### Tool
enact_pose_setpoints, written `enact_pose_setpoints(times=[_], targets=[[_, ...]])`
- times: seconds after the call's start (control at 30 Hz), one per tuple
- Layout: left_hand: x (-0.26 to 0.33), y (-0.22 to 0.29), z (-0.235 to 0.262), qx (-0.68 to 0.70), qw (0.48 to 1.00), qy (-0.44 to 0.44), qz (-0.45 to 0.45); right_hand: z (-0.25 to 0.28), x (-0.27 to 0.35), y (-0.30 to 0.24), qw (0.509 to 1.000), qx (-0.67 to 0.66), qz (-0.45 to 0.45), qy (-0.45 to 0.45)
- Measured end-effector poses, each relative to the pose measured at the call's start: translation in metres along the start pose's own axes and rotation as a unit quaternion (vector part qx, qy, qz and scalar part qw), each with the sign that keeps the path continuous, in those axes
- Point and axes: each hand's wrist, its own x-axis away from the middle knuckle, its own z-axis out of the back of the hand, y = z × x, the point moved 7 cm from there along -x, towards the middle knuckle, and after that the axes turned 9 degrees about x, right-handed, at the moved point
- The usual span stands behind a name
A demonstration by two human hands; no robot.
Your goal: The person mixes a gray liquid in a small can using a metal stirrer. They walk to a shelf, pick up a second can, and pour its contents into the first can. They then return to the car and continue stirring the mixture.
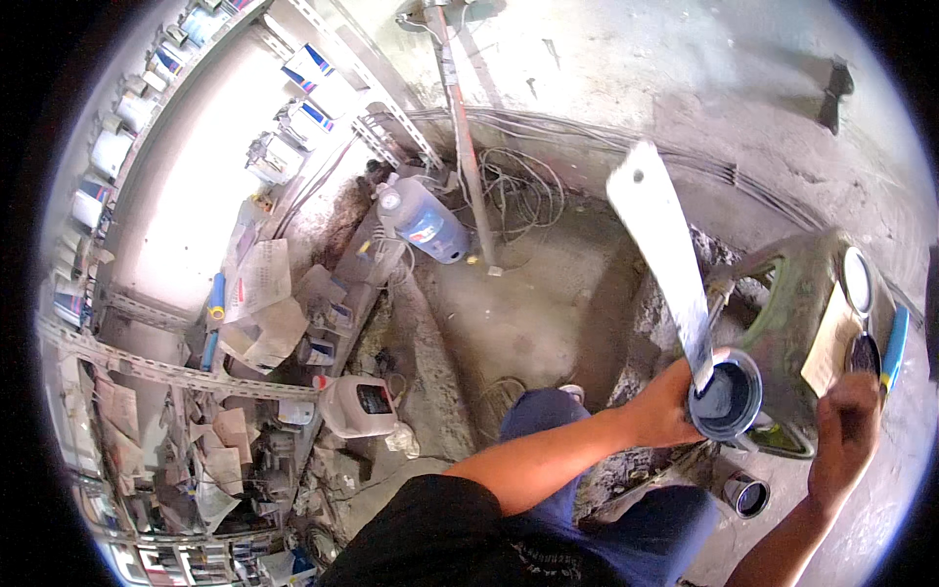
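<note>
My left hand point(667, 403) is wrapped round an open metal can point(753, 396) with blue-grey paint point(726, 396) inside. A long flat metal strip point(665, 235) with a hole near its top stands tilted in the can, its lower end in the paint. On the right, my right hand point(843, 430) is closed, its fingertips at a small dark round piece point(863, 354) with a light rim, on top of a green stand point(812, 293). Beside it lie a white round lid point(858, 279), a brown cardboard piece point(829, 338) and a blue-and-yellow handled tool point(894, 347).
A dark open can point(751, 497) stands on the floor below the stand. At the left are metal shelves point(176, 367) with cans and papers, a pale jug point(360, 406) and a large bluish bottle point(425, 223). A pole point(468, 147) and coiled cables point(523, 191) are at the back.
</note>
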Motion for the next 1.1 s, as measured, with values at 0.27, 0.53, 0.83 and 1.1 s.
enact_pose_setpoints(times=[0.27, 0.53, 0.83, 1.1], targets=[[0.034, 0.052, 0.014, -0.193, 0.975, 0.038, -0.104, 0.016, 0.03, 0.027, 0.972, -0.09, -0.204, -0.068], [0.085, 0.219, -0.011, -0.179, 0.981, 0.067, 0.016, 0.07, 0.028, -0.08, 0.93, -0.104, -0.304, -0.18], [0.113, 0.373, -0.025, -0.062, 0.984, 0.164, -0.022, 0.104, -0.019, -0.204, 0.91, 0.001, -0.305, -0.282], [0.129, 0.394, 0.045, -0.016, 0.984, 0.175, -0.04, 0.05, -0.018, -0.222, 0.908, 0.095, -0.274, -0.303]])
